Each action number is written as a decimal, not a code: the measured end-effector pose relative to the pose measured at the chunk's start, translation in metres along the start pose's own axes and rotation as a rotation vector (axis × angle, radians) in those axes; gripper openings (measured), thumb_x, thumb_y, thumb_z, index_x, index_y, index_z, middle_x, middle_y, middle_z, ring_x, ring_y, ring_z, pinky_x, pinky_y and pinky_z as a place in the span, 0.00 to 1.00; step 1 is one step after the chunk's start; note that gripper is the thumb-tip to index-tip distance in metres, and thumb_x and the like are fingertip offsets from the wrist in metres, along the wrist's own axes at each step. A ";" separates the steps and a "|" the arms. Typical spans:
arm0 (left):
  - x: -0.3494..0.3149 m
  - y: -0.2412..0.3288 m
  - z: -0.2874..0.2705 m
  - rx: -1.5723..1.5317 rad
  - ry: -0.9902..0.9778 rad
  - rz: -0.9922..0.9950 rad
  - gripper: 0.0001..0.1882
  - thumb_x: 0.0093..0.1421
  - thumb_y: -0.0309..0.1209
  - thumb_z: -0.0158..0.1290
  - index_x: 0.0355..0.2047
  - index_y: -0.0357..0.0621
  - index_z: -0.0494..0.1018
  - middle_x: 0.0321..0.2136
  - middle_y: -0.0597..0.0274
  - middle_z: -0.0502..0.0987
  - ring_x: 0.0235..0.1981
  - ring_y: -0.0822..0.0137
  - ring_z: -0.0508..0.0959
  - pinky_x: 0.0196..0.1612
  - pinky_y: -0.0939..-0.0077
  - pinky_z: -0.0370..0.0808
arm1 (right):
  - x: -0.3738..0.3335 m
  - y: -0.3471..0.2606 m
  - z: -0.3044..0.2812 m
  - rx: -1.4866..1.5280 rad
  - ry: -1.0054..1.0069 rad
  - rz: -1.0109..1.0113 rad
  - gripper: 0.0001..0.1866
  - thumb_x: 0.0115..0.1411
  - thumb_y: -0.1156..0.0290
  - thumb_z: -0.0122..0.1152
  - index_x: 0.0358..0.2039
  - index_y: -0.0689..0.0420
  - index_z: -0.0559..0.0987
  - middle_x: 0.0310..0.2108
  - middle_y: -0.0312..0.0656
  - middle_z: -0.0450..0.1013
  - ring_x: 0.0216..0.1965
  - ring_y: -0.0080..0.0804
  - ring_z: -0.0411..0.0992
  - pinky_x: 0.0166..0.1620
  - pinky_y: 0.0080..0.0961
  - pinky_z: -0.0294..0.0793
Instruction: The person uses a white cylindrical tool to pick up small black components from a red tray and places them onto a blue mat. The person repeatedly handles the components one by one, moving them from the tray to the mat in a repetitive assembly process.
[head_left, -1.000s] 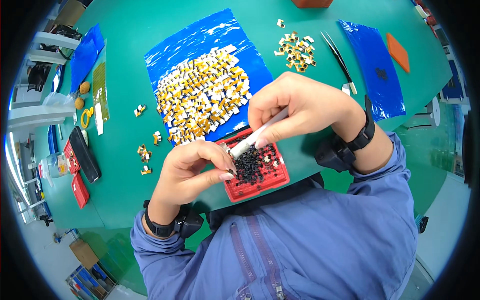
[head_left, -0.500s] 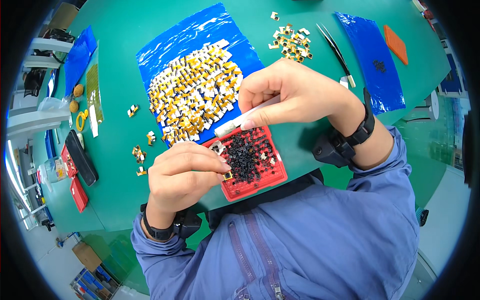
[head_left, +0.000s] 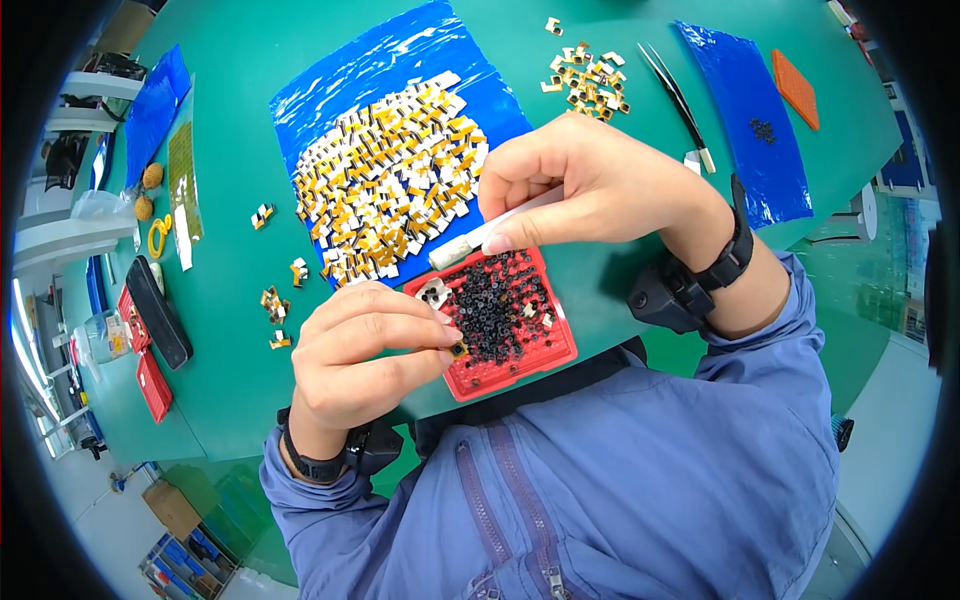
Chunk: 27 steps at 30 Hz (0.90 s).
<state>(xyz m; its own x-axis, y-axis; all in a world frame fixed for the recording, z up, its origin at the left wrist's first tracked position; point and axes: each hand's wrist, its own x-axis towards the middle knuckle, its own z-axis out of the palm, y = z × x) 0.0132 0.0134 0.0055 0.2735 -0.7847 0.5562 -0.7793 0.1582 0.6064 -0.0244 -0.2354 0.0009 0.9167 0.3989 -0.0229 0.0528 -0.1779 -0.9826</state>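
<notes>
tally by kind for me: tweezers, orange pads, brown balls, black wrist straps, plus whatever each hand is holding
Tweezers: 1
Orange pad: 1
Brown balls: 2
Black wrist straps: 2
White pen-like tool, right hand: 1
Small yellow part, left hand: 1
Total: 8

Red tray (textured plastic)

Piece: partly behind left fingers
Stick: rear under right hand
Tray: left edge partly covered
Tabletop: far edge cut off
</notes>
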 end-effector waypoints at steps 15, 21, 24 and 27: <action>0.002 -0.006 -0.001 0.113 0.064 -0.221 0.09 0.39 0.17 0.60 0.24 0.40 0.77 0.24 0.60 0.78 0.28 0.63 0.78 0.31 0.75 0.73 | 0.002 -0.004 0.003 0.180 0.138 -0.041 0.10 0.53 0.67 0.66 0.27 0.60 0.77 0.18 0.29 0.68 0.21 0.11 0.62 0.23 0.13 0.59; -0.002 -0.012 0.007 -0.263 0.126 -0.468 0.08 0.47 0.13 0.56 0.29 0.36 0.76 0.27 0.58 0.79 0.30 0.68 0.78 0.34 0.77 0.74 | 0.000 -0.010 0.013 -0.192 0.046 -0.254 0.16 0.44 0.63 0.72 0.30 0.57 0.78 0.18 0.37 0.70 0.20 0.23 0.68 0.25 0.21 0.66; -0.001 -0.008 0.011 -0.392 0.173 -0.531 0.08 0.50 0.13 0.55 0.31 0.34 0.75 0.29 0.58 0.79 0.31 0.70 0.78 0.36 0.78 0.74 | 0.004 -0.001 0.022 -0.259 0.025 -0.314 0.12 0.46 0.67 0.70 0.30 0.56 0.79 0.21 0.36 0.70 0.21 0.29 0.69 0.24 0.23 0.65; -0.005 -0.007 0.009 -0.452 0.140 -0.587 0.09 0.52 0.15 0.55 0.35 0.33 0.74 0.33 0.58 0.78 0.33 0.71 0.78 0.38 0.78 0.74 | 0.007 0.001 0.022 -0.305 0.061 -0.361 0.08 0.48 0.70 0.67 0.29 0.56 0.78 0.21 0.37 0.71 0.23 0.31 0.70 0.25 0.25 0.67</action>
<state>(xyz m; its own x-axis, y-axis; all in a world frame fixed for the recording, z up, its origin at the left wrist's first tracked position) 0.0123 0.0109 -0.0068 0.6656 -0.7369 0.1182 -0.1837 -0.0083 0.9829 -0.0264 -0.2124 -0.0045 0.8392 0.4321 0.3302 0.4781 -0.2966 -0.8267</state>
